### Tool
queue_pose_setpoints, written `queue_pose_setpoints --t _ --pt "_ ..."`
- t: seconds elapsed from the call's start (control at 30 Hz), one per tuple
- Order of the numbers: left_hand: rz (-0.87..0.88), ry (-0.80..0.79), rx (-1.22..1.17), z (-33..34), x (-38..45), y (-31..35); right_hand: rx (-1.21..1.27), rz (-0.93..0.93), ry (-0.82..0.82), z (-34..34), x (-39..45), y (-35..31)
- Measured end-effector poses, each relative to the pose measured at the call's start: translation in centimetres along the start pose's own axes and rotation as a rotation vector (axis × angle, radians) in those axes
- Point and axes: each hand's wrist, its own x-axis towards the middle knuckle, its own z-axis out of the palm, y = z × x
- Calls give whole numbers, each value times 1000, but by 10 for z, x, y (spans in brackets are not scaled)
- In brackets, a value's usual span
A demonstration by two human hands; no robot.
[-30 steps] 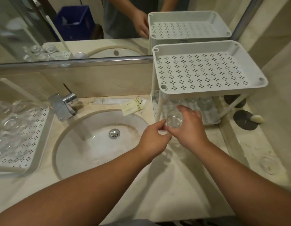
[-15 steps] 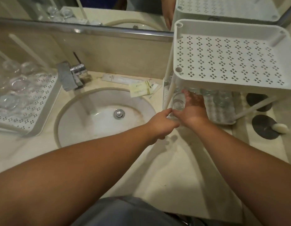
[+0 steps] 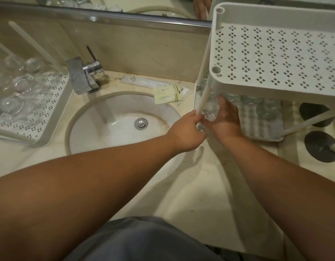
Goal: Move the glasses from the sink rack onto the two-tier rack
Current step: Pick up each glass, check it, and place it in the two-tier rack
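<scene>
A clear glass (image 3: pixel 209 114) is at the front-left corner of the lower tier (image 3: pixel 260 129) of the white two-tier rack (image 3: pixel 275 59). My right hand (image 3: pixel 226 119) grips it from the right, reaching under the top tier. My left hand (image 3: pixel 185 130) pinches the same glass from the left, right beside the rack's front post. Several glasses (image 3: pixel 266 108) stand further in on the lower tier, partly hidden by the top tier, which holds nothing. On the far left, the white sink rack (image 3: pixel 50 110) holds several more glasses (image 3: pixel 20 85).
A round sink basin (image 3: pixel 106 129) with a chrome faucet (image 3: pixel 82 76) lies between the two racks. Paper sachets (image 3: pixel 168 94) lie on the counter behind the basin. Two dark round coasters (image 3: pixel 319 146) sit right of the two-tier rack. A mirror runs along the back wall.
Both hands carried the glass forward and down, from in front of the rack to under its top tier. The camera has leaned closer and lower.
</scene>
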Motion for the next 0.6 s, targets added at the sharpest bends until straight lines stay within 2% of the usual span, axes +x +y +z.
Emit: queue_pose_setpoints --t 0.13,0.2,0.3,0.43,0.6 --pt "8 -9 42 0 1 -6 92 113 9 6 -7 6" --pt "8 -22 54 -1 2 -8 63 152 23 10 -11 9" --pt "-8 -32 36 -1 1 -8 38 172 19 9 -11 12" --pt "-21 -34 17 -3 0 -6 171 211 -55 8 -7 11" --pt "-28 -50 14 -3 -1 -5 247 230 -31 8 -4 6"
